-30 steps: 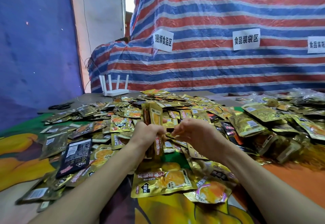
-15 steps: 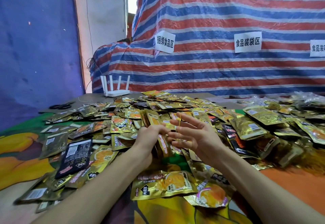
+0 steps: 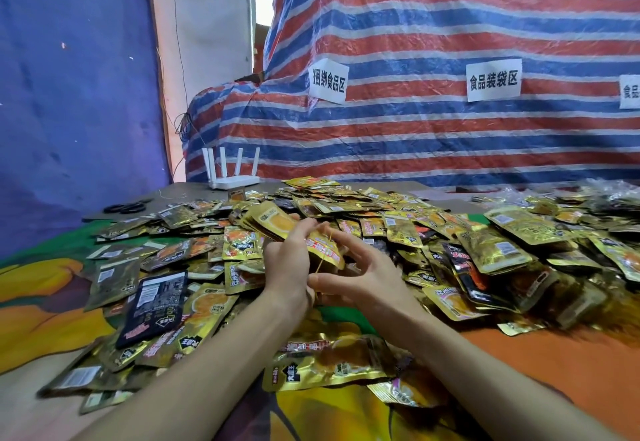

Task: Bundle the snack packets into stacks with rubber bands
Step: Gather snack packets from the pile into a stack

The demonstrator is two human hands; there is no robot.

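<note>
My left hand (image 3: 287,260) grips a stack of gold snack packets (image 3: 273,222), which leans back and to the left above the pile. My right hand (image 3: 363,274) is just to its right, fingers spread. A thin yellow rubber band (image 3: 325,250) runs taut from its index fingertip to its thumb, across the near end of the stack. Loose snack packets (image 3: 491,243), gold with orange prints, cover the table in a wide heap around both hands.
A white router (image 3: 232,177) and black scissors (image 3: 124,207) lie at the table's far left. A black packet (image 3: 156,302) sits front left. A striped tarp (image 3: 433,42) with paper signs hangs behind. More packets lie by my forearms at the near edge.
The stack has tipped from upright to leaning left. My right hand went from curled at the stack to fingers spread, with the band stretched on them.
</note>
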